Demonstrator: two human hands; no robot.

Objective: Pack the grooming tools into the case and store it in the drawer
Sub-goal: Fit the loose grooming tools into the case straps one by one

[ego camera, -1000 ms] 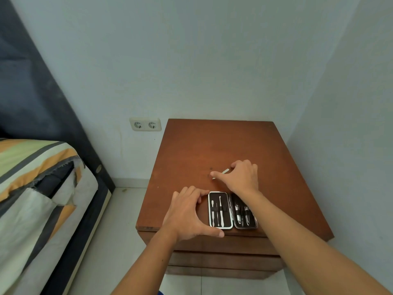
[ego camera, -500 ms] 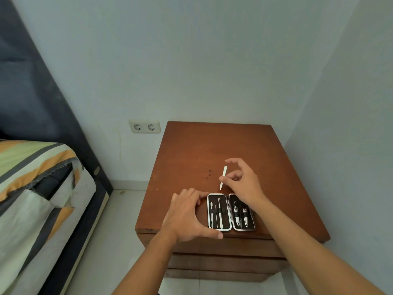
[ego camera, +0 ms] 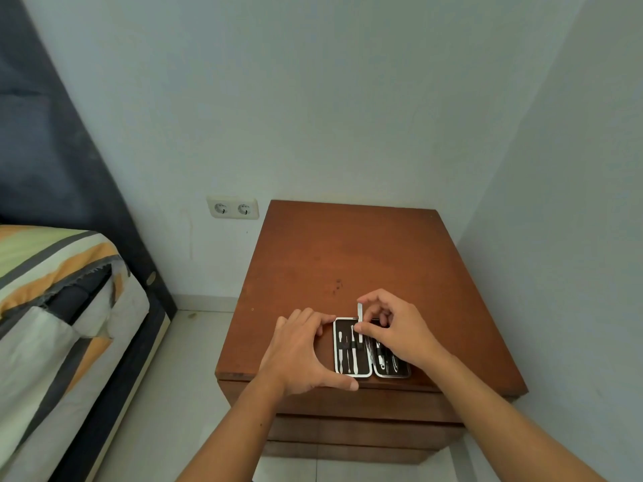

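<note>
Case (ego camera: 351,356): laid open near the front edge of the nightstand (ego camera: 348,252), tools strapped in both halves.
Left hand (ego camera: 299,353): curved around the case's 9 o'clock side, fingers spread, nothing gripped.
Right hand (ego camera: 400,330): closed on a slim tool (ego camera: 359,316), pinched between thumb and fingers.
Tool: held upright over the case's 12 o'clock edge.

no readable text, labels, brands or numbers on anything in view

Open case (ego camera: 355,356) on nightstand (ego camera: 348,259) front edge; bed (ego camera: 62,290) left; socket (ego camera: 233,208) behind.
</note>
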